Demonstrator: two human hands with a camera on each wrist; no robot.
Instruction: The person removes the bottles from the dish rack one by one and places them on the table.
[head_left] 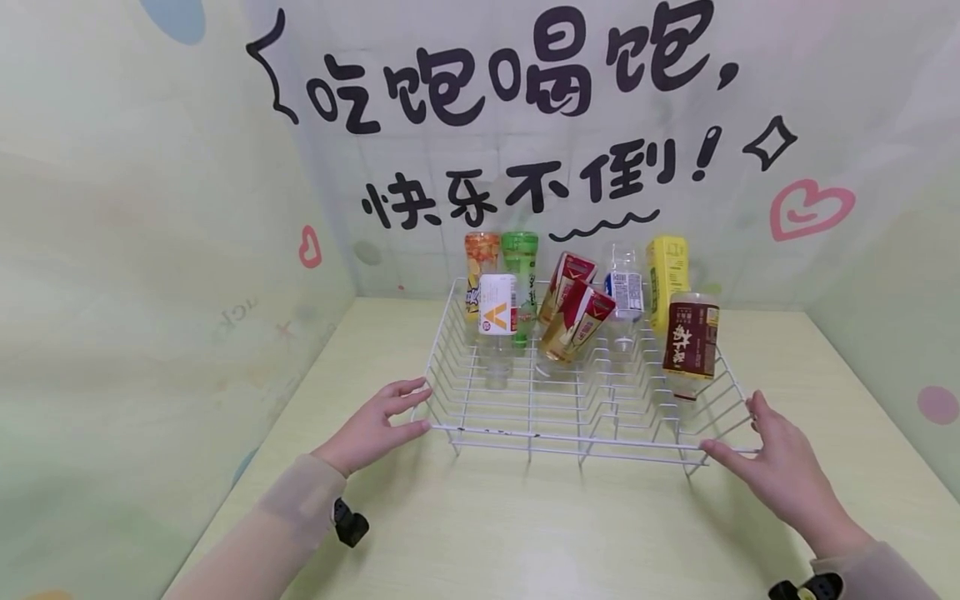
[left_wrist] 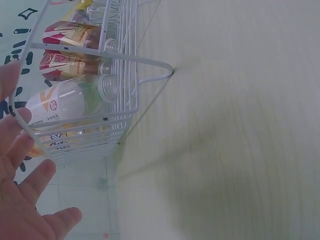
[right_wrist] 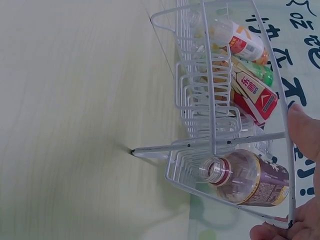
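A white wire rack (head_left: 495,431) stands on the table with several drink bottles upside down in it. My left hand (head_left: 382,425) holds its near left corner, thumb at the front rim and fingers (left_wrist: 20,115) spread along the side rim. At the near right corner my right hand (head_left: 783,467) grips the rim, with the thumb (right_wrist: 304,131) on the front wire. Closest to that hand is a brown-labelled bottle (head_left: 692,337), mouth down. A clear bottle with a white label (head_left: 497,304) is nearer the left hand. Two red-and-tan bottles (head_left: 577,321) lean in the middle.
Along the rack's back are an orange-labelled bottle (head_left: 482,258), a green bottle (head_left: 520,267), a clear blue-and-white-labelled bottle (head_left: 625,292) and a yellow bottle (head_left: 669,279). Printed walls (head_left: 600,183) enclose the pale table (head_left: 555,533) at the back and sides.
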